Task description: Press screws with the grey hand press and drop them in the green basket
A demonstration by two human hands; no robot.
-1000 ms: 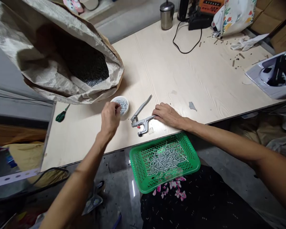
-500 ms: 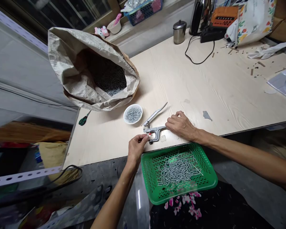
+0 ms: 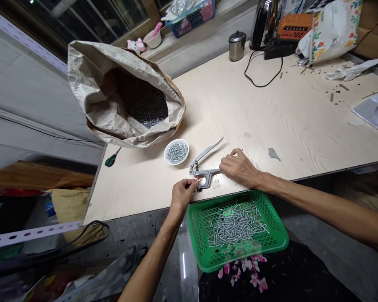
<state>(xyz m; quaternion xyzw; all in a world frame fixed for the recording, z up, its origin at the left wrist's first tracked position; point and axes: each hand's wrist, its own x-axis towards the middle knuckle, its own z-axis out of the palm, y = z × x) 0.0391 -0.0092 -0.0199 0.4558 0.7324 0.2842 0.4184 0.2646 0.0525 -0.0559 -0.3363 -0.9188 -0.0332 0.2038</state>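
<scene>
Grey hand-press pliers (image 3: 208, 173) with a spring and a small red part lie near the table's front edge, their upper lever raised. My right hand (image 3: 239, 168) is closed around the end of the lower handle. At the jaw, my left hand (image 3: 184, 195) pinches with thumb and forefinger beside the red part; whatever is between the fingertips is too small to make out. A white bowl (image 3: 176, 152) of small metal pieces stands just behind the pliers. Below the table edge, a green basket (image 3: 195, 247) holds many short ribbed metal pieces.
A large open sack (image 3: 94, 113) of dark metal pieces stands at the back left. Green-handled scissors (image 3: 111, 160) lie by the left edge. A metal canister (image 3: 237, 46), a black cable (image 3: 264, 85) and a flowered bag (image 3: 335, 35) are at the back.
The view has shifted slightly. Both hands keep their places on the pliers, with the left fingertips still at the jaw and the lever still raised.
</scene>
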